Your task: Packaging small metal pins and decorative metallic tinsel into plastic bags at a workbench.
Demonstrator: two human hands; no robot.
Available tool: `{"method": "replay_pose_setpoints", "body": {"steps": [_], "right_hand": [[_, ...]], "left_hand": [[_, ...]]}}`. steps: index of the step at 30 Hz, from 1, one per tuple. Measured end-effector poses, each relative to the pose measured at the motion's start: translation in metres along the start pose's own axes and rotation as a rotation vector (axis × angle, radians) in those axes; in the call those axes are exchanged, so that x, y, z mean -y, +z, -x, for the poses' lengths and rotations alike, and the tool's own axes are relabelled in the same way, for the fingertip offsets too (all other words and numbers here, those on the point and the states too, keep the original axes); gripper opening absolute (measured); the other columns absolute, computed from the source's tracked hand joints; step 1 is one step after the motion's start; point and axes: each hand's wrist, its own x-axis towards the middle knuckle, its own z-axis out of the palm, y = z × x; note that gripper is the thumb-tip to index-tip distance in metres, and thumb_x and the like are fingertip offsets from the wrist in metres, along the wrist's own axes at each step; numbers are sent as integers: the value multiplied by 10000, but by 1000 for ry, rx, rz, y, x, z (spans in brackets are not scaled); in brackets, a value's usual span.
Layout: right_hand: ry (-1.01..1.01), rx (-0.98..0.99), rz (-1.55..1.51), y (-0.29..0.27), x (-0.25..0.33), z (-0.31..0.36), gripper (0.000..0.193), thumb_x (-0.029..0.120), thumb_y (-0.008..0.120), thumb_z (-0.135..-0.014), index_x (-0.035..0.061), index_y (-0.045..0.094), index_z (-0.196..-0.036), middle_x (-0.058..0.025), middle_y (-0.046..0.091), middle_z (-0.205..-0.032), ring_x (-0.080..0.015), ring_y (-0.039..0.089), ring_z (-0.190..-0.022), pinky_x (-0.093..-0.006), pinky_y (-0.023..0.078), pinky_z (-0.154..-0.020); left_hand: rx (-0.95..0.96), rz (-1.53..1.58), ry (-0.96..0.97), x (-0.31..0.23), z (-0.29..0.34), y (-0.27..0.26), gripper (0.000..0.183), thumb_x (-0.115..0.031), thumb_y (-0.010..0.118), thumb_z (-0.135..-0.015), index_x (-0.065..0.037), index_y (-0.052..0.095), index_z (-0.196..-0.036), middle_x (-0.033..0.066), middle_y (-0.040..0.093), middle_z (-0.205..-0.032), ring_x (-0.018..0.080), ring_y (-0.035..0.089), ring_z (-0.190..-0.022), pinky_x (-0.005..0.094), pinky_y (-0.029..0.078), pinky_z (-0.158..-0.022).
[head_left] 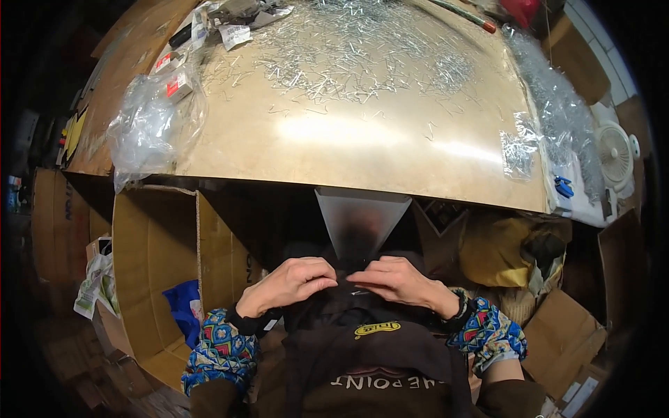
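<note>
Shiny tan bench point(244, 132) ahead; thin silvery sliver point(359, 292) showing crosswise below my nearer, right fingers point(376, 279); left fingers point(322, 272) curl opposite; any grip, I can't tell.

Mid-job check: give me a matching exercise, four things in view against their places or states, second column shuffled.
1. metal wire pieces
2. white fan
3. blue item
4. left hand

A. inside the open cardboard box
B. fingers curled, by the dark apron
C. scattered over the tabletop
D. to the right of the tabletop

Pairs: 1-C, 2-D, 3-A, 4-B
</note>
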Motion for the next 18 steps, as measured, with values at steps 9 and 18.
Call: {"method": "replay_pose_setpoints", "body": {"steps": [9, 18], "right_hand": [[227, -175, -4, 11, -43, 20, 146, 103, 653, -815, 63, 674, -954, -94, 622, -784, -278, 619, -705, -354, 499, -591], [103, -191, -157, -91, -7, -45, 136, 192, 675, -854, 60, 706, -851, -131, 633, -646, -244, 608, -524, -318, 478, -511]], "left_hand": [[-218, -31, -165, 46, -7, 25, 106, -77, 659, -838, 5, 641, -903, 79, 664, -820, 180, 636, -736, 289, 504, -662], [-460, 1042, -419, 66, -3, 46, 239, 8, 654, -849, -33, 515, -1039, 50, 648, -860, 118, 647, -793, 261, 550, -708]]}}
